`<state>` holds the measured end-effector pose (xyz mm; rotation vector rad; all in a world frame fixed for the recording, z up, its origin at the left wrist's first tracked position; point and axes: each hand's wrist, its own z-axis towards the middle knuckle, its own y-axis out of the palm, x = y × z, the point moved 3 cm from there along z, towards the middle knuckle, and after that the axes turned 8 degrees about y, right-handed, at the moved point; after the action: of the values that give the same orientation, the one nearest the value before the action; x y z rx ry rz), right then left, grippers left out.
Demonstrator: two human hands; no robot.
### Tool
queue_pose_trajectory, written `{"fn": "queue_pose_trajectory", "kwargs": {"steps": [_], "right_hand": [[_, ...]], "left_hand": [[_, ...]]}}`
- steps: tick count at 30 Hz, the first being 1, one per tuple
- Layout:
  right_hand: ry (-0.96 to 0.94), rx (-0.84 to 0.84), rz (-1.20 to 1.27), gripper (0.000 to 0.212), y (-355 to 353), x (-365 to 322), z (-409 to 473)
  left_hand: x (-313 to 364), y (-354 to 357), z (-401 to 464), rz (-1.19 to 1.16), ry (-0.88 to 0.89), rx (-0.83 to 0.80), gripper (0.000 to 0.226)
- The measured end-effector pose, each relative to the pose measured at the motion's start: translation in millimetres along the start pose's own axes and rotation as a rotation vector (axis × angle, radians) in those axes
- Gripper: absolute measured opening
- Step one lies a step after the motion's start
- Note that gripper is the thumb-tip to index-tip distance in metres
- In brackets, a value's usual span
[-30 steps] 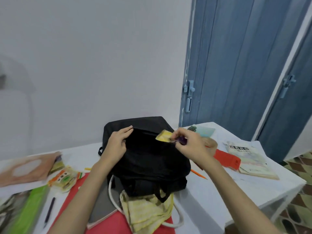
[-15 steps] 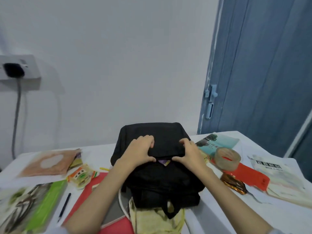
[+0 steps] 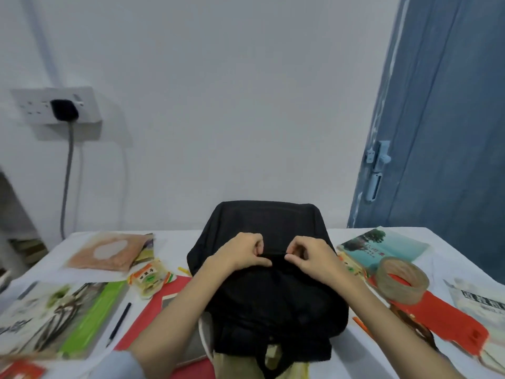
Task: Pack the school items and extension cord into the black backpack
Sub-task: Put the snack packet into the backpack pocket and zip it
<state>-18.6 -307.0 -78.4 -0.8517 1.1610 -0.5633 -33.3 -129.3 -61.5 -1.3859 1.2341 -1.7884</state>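
Pinching, seemingly, black backpack (image 3: 269, 294) fabric between fingers of left hand (image 3: 240, 254) and right hand (image 3: 311, 257).

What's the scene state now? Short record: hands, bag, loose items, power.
left hand: pinching the backpack's top edge
right hand: pinching the same edge, close to the left
backpack: black, mid-table
tape roll: right of the backpack, on the table
pencil: left, on the table
wall socket: black plug inserted
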Motion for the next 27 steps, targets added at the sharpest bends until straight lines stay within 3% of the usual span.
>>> {"fn": "queue_pose_trajectory", "kwargs": {"steps": [1, 3, 5, 6, 8, 11, 13, 16, 22, 25, 27], "right_hand": [[-0.035, -0.091, 0.028, 0.017, 7.3, -6.0, 3.3], [-0.091, -0.208, -0.019, 0.029, 22.2, -16.7, 7.9], [-0.163, -0.199, -0.1, 0.027, 33.5, -28.4, 12.8], [-0.191, -0.17, -0.114, 0.021, 37.1, -33.3, 15.1], [-0.213, -0.115, -0.098, 0.01, 40.5, -37.7, 19.8], [-0.179, -0.074, 0.017, 0.01, 40.3, -35.8, 28.5], [-0.163, -0.072, 0.054, 0.012, 38.8, -33.4, 32.6], [-0.149, -0.068, 0.085, 0.013, 36.8, -28.2, 38.3], [-0.134, -0.013, 0.126, 0.012, 30.7, -26.0, 43.4], [-0.116, -0.009, 0.139, 0.01, 28.1, -25.3, 46.0], [-0.102, -0.019, 0.14, 0.01, 27.8, -25.0, 48.3]], "left_hand": [[-8.3, -6.2, -11.0, -0.188, 0.003, 0.03, 0.024], [-29.6, -24.3, -32.9, -0.371, 0.02, 0.345, 0.019], [-67.1, -41.1, -61.0, -0.336, -0.062, 0.732, 0.011], [-96.1, -43.4, -75.6, -0.253, -0.151, 0.844, 0.006], [-153.5, -36.5, -98.7, -0.092, -0.384, 0.825, 0.022], [-213.7, 0.6, -118.5, 0.093, -0.67, 0.455, 0.054], [-228.3, 24.1, -120.0, 0.196, -0.758, 0.261, 0.06], [-237.4, 41.3, -114.4, 0.252, -0.809, 0.207, 0.057], [-221.0, 40.9, -109.3, 0.343, -0.807, 0.466, 0.031], [-201.8, 28.6, -117.8, 0.111, -0.749, 0.784, 0.022], [-184.9, 11.4, -118.8, -0.128, -0.582, 1.0, 0.016]]}}
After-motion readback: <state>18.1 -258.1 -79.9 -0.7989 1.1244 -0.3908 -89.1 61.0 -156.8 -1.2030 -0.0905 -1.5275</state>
